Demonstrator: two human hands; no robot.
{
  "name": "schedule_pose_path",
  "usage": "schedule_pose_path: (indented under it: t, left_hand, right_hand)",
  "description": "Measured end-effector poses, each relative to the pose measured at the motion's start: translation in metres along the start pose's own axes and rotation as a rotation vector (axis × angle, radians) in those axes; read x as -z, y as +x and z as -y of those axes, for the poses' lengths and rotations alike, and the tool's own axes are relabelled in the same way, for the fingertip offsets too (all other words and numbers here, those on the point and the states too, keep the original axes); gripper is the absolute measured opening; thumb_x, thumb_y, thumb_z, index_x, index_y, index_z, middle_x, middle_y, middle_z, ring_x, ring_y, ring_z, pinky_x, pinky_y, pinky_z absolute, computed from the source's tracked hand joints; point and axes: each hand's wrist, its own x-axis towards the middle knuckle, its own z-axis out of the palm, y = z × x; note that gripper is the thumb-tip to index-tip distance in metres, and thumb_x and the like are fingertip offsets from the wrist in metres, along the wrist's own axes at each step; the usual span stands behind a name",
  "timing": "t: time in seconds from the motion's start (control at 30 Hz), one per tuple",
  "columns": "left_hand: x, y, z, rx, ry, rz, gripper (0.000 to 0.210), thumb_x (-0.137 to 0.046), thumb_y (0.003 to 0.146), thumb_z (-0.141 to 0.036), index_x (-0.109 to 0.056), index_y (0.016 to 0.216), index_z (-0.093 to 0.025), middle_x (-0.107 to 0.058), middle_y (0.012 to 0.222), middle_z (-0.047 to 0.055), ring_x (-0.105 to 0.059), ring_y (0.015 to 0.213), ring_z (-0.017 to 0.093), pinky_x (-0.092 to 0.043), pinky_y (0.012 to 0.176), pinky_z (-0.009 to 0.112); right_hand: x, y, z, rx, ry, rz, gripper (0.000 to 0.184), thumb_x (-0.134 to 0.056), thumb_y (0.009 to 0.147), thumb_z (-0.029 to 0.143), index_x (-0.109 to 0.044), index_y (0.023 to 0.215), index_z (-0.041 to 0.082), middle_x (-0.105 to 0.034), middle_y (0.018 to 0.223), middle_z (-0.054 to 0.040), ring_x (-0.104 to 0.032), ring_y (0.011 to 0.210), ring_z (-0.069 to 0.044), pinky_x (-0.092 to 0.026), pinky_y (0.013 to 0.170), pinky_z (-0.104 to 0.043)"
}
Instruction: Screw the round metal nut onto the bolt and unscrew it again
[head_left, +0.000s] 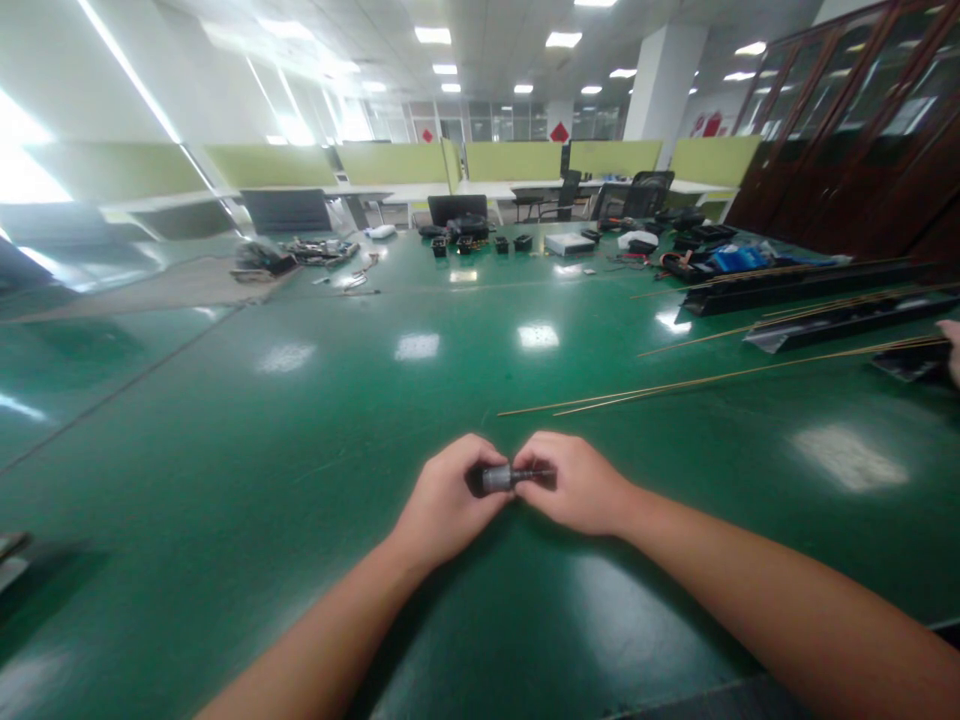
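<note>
Just above the green tabletop, my two hands meet around a small grey cylindrical part with a thin dark shaft (497, 479); its exact kind is too blurred to tell. The thick grey body sits between the thumb and fingers of my left hand (450, 492). At the shaft end, my right hand (574, 482) pinches with thumb and forefinger, and the shaft runs on toward its palm. My fingers partly cover both ends of the part. Beyond the right hand lie thin brass-coloured rods (637, 394).
Long black channel-shaped pieces (799, 290) lie at the right, where another person's hand (951, 350) shows at the edge. Several small black boxes (465, 245), a white box (568, 244) and a blue bundle (739, 259) stand along the far side of the green table (337, 400).
</note>
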Motion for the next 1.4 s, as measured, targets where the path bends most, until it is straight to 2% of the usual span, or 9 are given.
schedule_pose_path:
  t: [1.4]
  left_hand:
    - [-0.0009, -0.0001, 0.0051, -0.022, 0.006, -0.032, 0.017, -0.075, 0.073, -0.014, -0.064, 0.085, -0.019, -0.064, 0.087, -0.001, -0.06, 0.081, 0.013, -0.046, 0.074, 0.026]
  right_hand:
    - [0.0008, 0.0002, -0.0019, 0.032, -0.026, -0.013, 0.007, -0.069, 0.079, 0.021, -0.069, 0.085, 0.018, -0.065, 0.079, -0.0012, -0.057, 0.072, -0.014, -0.041, 0.066, -0.024]
